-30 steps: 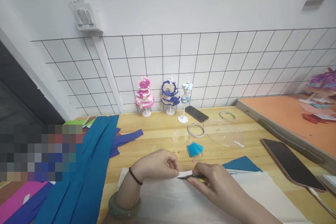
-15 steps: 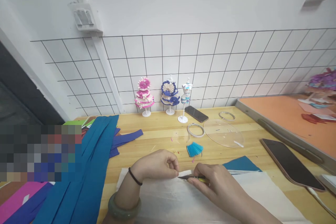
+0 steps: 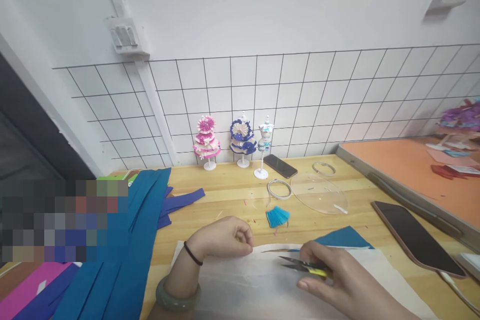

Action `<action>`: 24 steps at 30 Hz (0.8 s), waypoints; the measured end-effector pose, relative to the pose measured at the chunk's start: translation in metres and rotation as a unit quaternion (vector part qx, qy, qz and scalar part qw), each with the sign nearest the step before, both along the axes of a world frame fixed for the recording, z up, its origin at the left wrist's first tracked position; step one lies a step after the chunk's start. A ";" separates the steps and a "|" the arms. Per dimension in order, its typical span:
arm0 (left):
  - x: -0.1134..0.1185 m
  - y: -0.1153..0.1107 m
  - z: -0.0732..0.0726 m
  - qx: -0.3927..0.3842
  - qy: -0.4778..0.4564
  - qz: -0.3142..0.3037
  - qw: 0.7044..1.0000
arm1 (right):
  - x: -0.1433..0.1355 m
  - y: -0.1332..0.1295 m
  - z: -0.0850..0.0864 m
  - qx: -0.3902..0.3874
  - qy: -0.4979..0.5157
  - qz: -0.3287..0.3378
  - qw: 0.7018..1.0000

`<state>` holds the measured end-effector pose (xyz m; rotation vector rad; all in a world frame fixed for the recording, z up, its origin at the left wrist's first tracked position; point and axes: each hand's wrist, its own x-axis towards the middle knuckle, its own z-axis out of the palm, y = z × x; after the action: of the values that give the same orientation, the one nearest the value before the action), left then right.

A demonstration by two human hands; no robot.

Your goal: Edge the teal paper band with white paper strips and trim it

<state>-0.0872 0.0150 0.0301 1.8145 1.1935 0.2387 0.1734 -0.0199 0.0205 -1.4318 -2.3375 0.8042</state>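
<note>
A thin white sheet, paper or fabric, lies in front of me. My left hand is closed at its far edge, pinching the end of a narrow white strip partly cut from the sheet. My right hand grips small scissors with yellow handles. Their blades are parted, point left and hover over the sheet just below the slit. A teal piece pokes out from under the sheet beside my right hand. Beyond the hands lies a pleated light-blue fan.
Teal strips and purple strips lie at left. Three small dress-form stands line the wall, near a dark phone. Wire rings and a clear disc lie behind. Another phone and an orange board are at right.
My right hand and the scissors have drawn back to the right, away from my left hand, and the blades have opened. The slit beside the strip now shows. My left hand stays put.
</note>
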 end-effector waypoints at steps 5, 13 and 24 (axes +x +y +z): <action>0.007 -0.005 0.010 -0.006 -0.011 -0.003 1.000 | 0.001 0.012 -0.002 -0.010 0.114 -0.014 0.993; 0.023 -0.019 0.026 -0.023 -0.042 0.008 0.999 | -0.036 0.023 0.008 -0.087 0.201 0.059 0.974; -0.014 -0.034 0.018 -0.063 -0.038 0.098 0.992 | 0.008 0.026 -0.005 -0.102 0.180 0.044 0.977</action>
<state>-0.1008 -0.0187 0.0483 1.5675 1.3047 0.3347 0.1810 0.0066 0.0152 -1.1430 -2.0993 1.2457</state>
